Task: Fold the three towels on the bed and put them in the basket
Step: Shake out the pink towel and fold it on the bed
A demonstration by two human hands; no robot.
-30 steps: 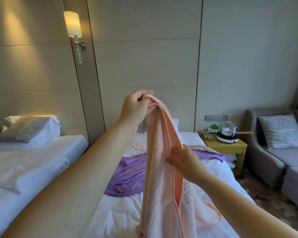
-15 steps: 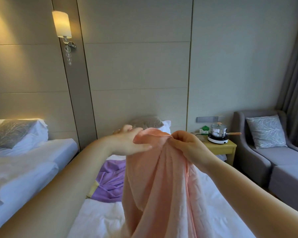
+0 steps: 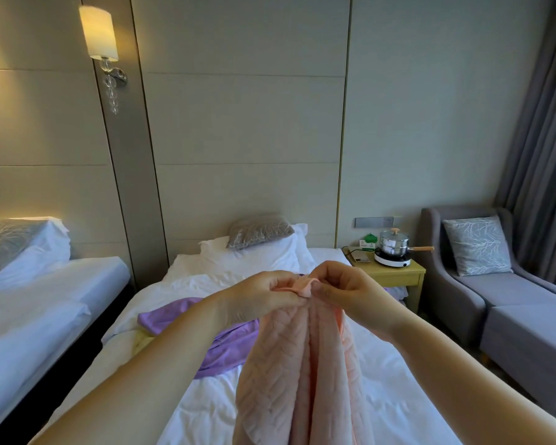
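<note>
Above the white bed (image 3: 382, 358), you hold the pink towel (image 3: 302, 364) up by its top edge. Your left hand (image 3: 257, 300) and right hand (image 3: 347, 293) are close together, the fingers of each pinching the gathered cloth so that the rest hangs in long pleats toward the sheets. Nothing looks folded yet: the pink towel is bunched rather than squared, and you appear to be finding its corners. Behind your left forearm the purple towel (image 3: 174, 319) lies spread and rumpled on the bed. A sliver of pale yellow cloth (image 3: 143, 341) shows at its near edge, likely the third towel. No basket is in view. All three folds, and every trip to the basket, seem to lie ahead.
</note>
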